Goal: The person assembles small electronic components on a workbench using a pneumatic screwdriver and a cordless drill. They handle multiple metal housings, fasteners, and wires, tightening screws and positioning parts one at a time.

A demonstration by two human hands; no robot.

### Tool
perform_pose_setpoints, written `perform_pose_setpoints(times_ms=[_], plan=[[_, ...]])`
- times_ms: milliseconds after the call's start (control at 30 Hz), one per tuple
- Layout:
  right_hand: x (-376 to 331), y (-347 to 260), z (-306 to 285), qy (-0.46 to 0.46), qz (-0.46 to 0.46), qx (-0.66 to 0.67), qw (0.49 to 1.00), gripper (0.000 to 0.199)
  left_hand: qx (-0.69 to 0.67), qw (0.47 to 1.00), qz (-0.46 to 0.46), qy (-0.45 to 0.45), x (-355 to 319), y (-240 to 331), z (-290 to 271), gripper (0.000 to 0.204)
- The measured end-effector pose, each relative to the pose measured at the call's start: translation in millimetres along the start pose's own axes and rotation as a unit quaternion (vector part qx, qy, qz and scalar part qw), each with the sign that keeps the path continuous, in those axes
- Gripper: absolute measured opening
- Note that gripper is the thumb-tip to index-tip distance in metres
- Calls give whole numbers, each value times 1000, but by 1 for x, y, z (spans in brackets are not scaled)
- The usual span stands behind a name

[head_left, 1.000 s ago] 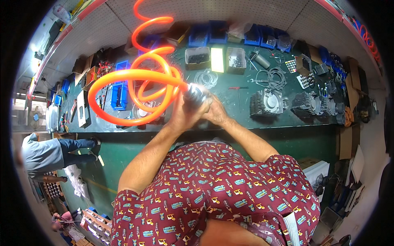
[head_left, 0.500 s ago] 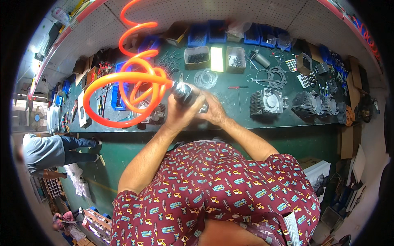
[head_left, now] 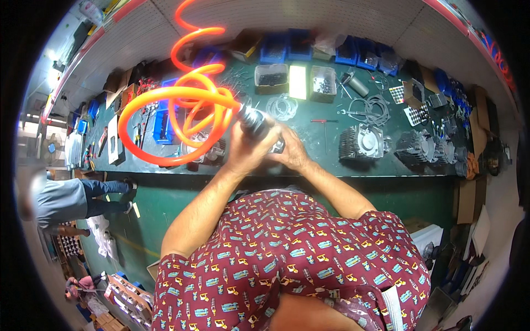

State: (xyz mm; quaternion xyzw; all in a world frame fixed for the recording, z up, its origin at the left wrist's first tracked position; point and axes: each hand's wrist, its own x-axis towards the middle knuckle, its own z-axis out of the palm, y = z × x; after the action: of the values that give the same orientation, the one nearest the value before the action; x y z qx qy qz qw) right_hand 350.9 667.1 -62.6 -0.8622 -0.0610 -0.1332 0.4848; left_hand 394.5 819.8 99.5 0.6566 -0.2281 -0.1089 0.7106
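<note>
My left hand (head_left: pixel 245 150) is wrapped around a dark and silver air tool (head_left: pixel 254 122), whose rear end points up and to the left. An orange coiled air hose (head_left: pixel 182 92) runs from that end and hangs in loose loops over the left of the bench. Close beside it, my right hand (head_left: pixel 293 153) is closed on a shiny metal piece (head_left: pixel 277 146) below the tool. Whether this piece belongs to the tool or is separate, I cannot tell; fingers cover most of it. A finned metal engine cylinder (head_left: pixel 361 142) stands to the right of my hands.
More finned cylinders (head_left: pixel 422 144) stand farther right, and another finned part (head_left: pixel 212 153) lies beneath the hose. A red-handled T-shaped tool (head_left: pixel 324 121), clear tubing (head_left: pixel 282 108) and a grey cable coil (head_left: pixel 375 112) lie behind. Parts boxes (head_left: pixel 270 79) line the back. A person (head_left: pixel 61 197) stands at left.
The whole view has shifted slightly, so the bench appears a little farther right. Both hands keep their hold, and the tool tilts about as before.
</note>
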Motion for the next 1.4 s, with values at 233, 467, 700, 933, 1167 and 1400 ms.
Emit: perform_pose_setpoints(times_ms=[233, 467, 700, 933, 1167, 1400], plan=[[-4, 6, -4, -16, 19, -18, 1000, 102, -15, 999, 21, 27, 2, 19, 12, 25], [-6, 10, -25, -34, 69, -30, 997, 107, 75, 993, 63, 68, 11, 74, -29, 27], [-17, 32, -58, 44, 30, -68, 996, 64, 51, 977, 114, 175, -10, 66, -95, 26], [24, 29, -51, -117, 123, -264, 950, 38, -12, 978, 108, 176, -39, 53, -172, 29], [41, 11, -55, -126, 202, -309, 921, 19, -24, 975, 107, 194, -47, 50, -207, 26], [38, 6, -69, 97, 131, -243, 956, 24, -11, 967, 131, 216, -45, 28, -221, 25]])
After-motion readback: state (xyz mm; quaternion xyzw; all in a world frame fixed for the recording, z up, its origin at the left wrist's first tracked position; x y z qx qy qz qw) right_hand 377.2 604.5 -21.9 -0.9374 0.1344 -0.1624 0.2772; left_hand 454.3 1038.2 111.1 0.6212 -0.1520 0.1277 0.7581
